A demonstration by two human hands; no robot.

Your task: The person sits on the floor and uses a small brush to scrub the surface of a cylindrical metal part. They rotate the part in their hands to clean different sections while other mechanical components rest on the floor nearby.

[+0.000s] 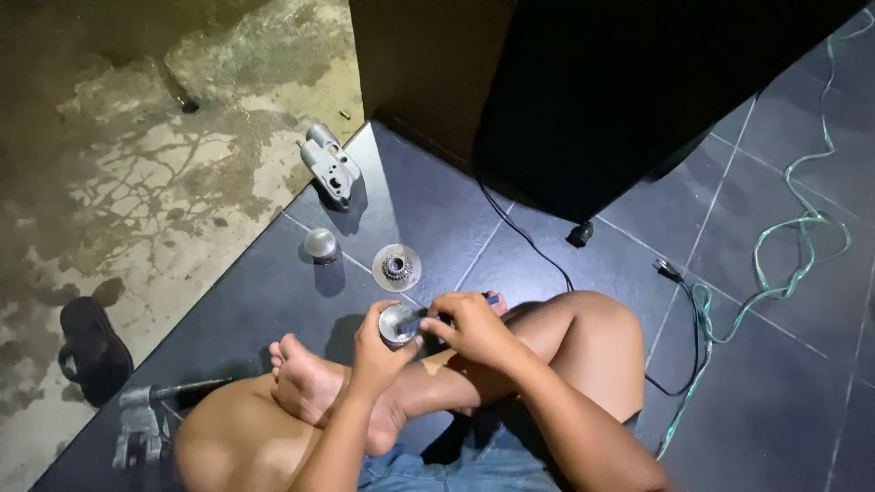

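Crossed bare legs filled bottom of my view, over dark tiled floor. Left hand cupped round metal part above foot. Right hand pinched thin blue-tipped tool against it. Toothed disc, metal dome, grey casting lay beyond, apart.

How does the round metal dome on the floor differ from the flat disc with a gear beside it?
The metal dome is rounded and smooth, while the flat disc lies low and carries a small toothed gear at its centre. The dome looks smaller across than the disc. The dome sits left of the disc. Both are grey metal, resting untouched on the dark tiled floor.
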